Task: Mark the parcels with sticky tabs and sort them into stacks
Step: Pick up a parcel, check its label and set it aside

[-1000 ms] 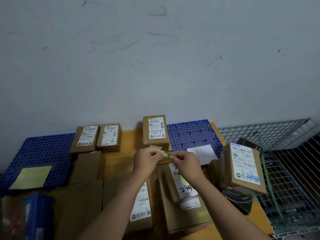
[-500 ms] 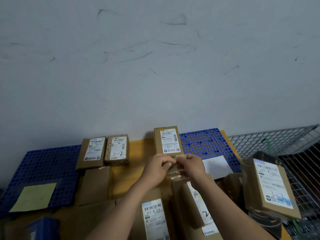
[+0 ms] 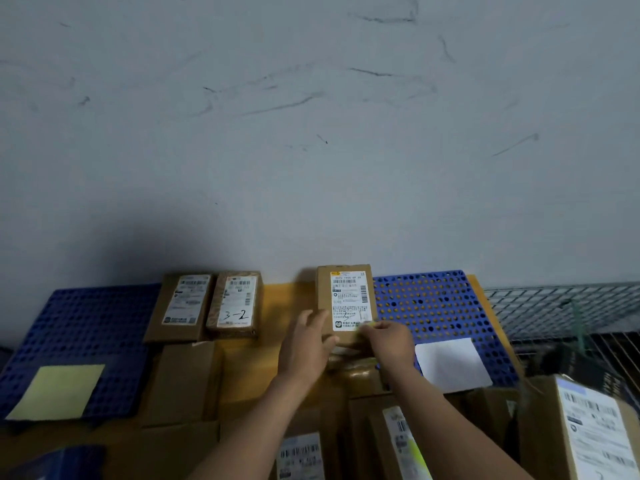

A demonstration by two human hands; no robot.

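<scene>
A person's left hand (image 3: 304,348) lies against the lower left edge of a brown parcel (image 3: 346,292). The parcel sits at the back of the counter (image 3: 287,299), near the wall. This hand's grip is apart, fingers loosely spread, steadying the parcel rather than holding it.

Just to the right, the right hand (image 3: 391,344) has its grip pinched together on a small yellow-green sticky tab (image 3: 367,325). The tab is at the bottom right corner of the parcel's white label.

The likely risks:
- With only a light touch steadying it, the parcel may slide towards the wall as the tab is pressed down. The tab would then land crooked or only half stuck.
- The tab may cling to the fingertips and fold on itself.
- It may cover printed text on the label.

Containers, from left to right:
- A plain closed cardboard box (image 3: 183,379) sits left of the hands, and its contents are hidden.
- At the far right is a wire basket (image 3: 554,306). Something dark and a green strap (image 3: 576,323) show through the mesh, but it is too dim to say what lies inside.
</scene>
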